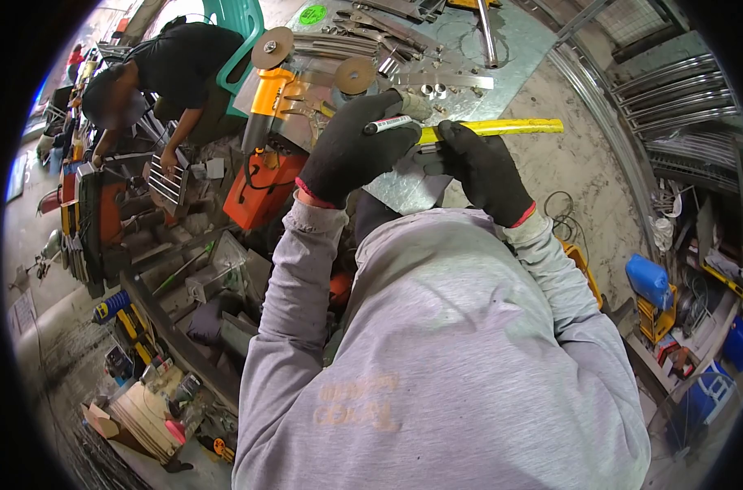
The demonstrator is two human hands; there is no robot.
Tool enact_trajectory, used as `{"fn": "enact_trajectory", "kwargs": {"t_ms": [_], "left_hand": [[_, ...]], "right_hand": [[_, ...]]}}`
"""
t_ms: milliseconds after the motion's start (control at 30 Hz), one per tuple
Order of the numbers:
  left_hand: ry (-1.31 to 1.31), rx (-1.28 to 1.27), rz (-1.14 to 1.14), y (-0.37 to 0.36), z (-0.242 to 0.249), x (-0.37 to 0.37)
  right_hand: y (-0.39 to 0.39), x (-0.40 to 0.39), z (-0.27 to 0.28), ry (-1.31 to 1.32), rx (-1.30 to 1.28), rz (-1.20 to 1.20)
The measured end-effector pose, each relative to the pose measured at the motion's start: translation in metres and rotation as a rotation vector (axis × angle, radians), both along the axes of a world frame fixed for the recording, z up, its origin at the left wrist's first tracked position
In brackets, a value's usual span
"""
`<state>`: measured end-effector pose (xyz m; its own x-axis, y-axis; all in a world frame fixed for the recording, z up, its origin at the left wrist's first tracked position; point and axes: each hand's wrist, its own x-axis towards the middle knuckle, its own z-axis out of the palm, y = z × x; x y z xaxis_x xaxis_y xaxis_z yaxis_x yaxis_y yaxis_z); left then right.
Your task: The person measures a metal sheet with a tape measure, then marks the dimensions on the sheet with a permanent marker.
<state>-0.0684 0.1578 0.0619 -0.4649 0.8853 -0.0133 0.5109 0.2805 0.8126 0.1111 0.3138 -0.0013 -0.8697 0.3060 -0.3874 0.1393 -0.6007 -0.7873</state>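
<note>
My left hand (pixel 357 147), in a black glove, is closed with a white and black marker (pixel 388 124) between its fingers. The left fingers also meet the near end of a yellow tape measure blade (pixel 514 127), which runs out to the right. Gripping that blade from below is my right hand (pixel 484 170), also gloved in black, thumb on top. A short shiny metal piece (pixel 429 149) shows by the right fingertips; its full shape is hidden. Both hands are close together over the near edge of the metal-topped table (pixel 514 49).
An orange angle grinder (pixel 269 98), cutting discs (pixel 355 75), flat metal strips (pixel 334 45) and small fittings lie on the table. A red box (pixel 261 192) stands at its left. A person (pixel 179 65) bends over a metal grille at left. Metal tubes (pixel 665 82) are racked at right.
</note>
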Motion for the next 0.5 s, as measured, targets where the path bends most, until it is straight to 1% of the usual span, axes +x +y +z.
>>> {"fn": "enact_trajectory", "kwargs": {"t_ms": [33,67,133,167,233,267,333,367,433,467,500], "left_hand": [[0.063,0.068,-0.018,-0.001,0.001,0.001],[0.063,0.065,-0.019,-0.001,0.002,0.001],[-0.083,-0.052,0.003,0.001,0.008,0.000],[-0.083,-0.053,0.003,0.001,0.009,0.000],[-0.109,-0.080,0.004,0.001,0.011,0.001],[-0.108,-0.080,0.004,-0.001,0.007,0.000],[0.172,0.030,-0.152,-0.002,0.002,-0.003],[0.172,0.030,-0.153,-0.001,0.005,-0.001],[-0.082,-0.080,-0.017,-0.001,0.013,0.004],[-0.082,-0.080,-0.017,-0.002,0.006,0.003],[-0.016,0.022,-0.048,-0.004,-0.006,0.002]], "right_hand": [[-0.001,-0.001,0.001,0.029,0.035,0.019],[-0.002,0.000,0.002,0.029,0.032,0.018],[-0.001,0.001,0.008,0.058,0.045,0.029],[-0.001,0.002,0.004,0.058,0.044,0.029],[0.001,0.005,-0.008,0.183,0.456,0.095],[0.002,0.006,-0.011,0.184,0.456,0.095],[0.003,0.006,-0.014,0.170,0.654,0.108],[0.003,0.007,-0.013,0.169,0.654,0.107],[0.003,0.007,-0.010,0.221,0.779,0.118],[0.002,0.006,-0.010,0.221,0.780,0.118],[0.001,0.004,-0.010,0.146,0.691,0.091]]}}
